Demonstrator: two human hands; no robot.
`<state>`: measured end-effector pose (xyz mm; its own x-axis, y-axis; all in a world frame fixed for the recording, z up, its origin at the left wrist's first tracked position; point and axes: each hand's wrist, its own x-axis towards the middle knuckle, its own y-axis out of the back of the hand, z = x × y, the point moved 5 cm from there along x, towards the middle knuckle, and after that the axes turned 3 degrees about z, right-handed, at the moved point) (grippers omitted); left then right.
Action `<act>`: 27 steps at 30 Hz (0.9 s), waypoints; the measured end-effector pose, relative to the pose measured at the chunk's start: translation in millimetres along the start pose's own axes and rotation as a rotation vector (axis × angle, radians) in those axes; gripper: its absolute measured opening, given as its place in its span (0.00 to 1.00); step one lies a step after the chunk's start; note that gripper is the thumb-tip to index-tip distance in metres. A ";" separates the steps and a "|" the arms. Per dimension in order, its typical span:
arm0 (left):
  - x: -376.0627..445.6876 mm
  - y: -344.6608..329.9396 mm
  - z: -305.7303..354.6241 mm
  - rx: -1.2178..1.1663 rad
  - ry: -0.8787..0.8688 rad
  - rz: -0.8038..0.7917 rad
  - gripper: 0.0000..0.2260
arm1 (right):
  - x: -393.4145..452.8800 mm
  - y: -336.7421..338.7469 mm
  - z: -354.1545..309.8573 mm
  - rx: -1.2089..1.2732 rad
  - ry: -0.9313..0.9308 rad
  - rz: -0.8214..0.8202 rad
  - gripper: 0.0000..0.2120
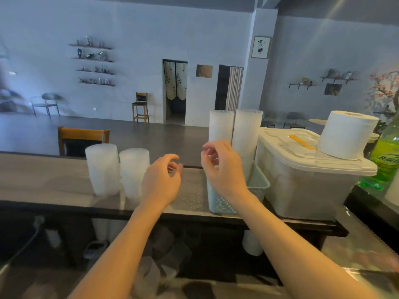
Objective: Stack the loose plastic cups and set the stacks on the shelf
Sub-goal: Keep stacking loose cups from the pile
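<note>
Two short stacks of ribbed translucent plastic cups (103,169) (133,169) stand on the raised counter shelf (43,178) at the left. Two taller cup stacks (221,126) (248,134) stand upright in a pale green perforated basket (258,184). My left hand (160,182) hovers just right of the short stacks, fingers curled and apart, holding nothing. My right hand (223,167) is raised in front of the left tall stack, fingers loosely spread, with nothing in it. Whether it touches that stack I cannot tell.
A lidded translucent storage box (302,182) sits right of the basket, with a paper towel roll (345,134) on its lid. A green bottle (386,156) stands at the far right. Below the shelf lies a dark recess with a white container (251,244).
</note>
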<state>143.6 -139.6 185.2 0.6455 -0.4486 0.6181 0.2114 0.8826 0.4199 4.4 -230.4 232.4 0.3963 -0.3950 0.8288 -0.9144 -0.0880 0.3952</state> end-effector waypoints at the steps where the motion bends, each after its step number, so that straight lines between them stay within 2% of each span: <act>1: -4.4 8.6 -9.8 0.001 0.024 0.014 0.13 | -5.0 -10.0 -8.9 0.057 0.048 -0.032 0.07; 4: -18.4 31.1 -39.6 0.016 0.098 0.054 0.12 | -21.2 -44.7 -24.8 0.188 0.061 -0.105 0.08; 6: -27.5 42.6 -58.6 0.020 0.159 0.065 0.12 | -31.7 -72.8 -28.2 0.235 -0.017 -0.186 0.11; 10: -43.3 63.6 -92.3 0.027 0.266 0.091 0.16 | -53.5 -131.4 -19.0 0.253 -0.286 -0.404 0.28; 12: -50.5 71.3 -106.8 0.028 0.306 0.110 0.18 | -60.2 -152.2 -16.6 0.264 -0.348 -0.454 0.33; 15: -58.5 75.9 -123.4 0.008 0.359 0.106 0.17 | -59.7 -173.5 -17.1 0.249 -0.368 -0.449 0.36; 21: -59.5 73.1 -136.5 -0.062 0.403 0.084 0.17 | -54.2 -212.5 -5.9 0.233 -0.555 -0.446 0.51; 25: -59.4 70.9 -139.4 -0.086 0.407 0.078 0.17 | -47.2 -225.7 -3.3 0.315 -0.581 -0.370 0.48; 27: -59.9 69.8 -139.8 -0.102 0.423 0.068 0.17 | -44.5 -229.3 -2.2 0.364 -0.598 -0.352 0.50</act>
<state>222.3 -31.5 84.6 0.8995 -0.3112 0.3067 0.2161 0.9270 0.3066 196.6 -190.7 105.8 0.6501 -0.7050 0.2835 -0.7541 -0.5527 0.3548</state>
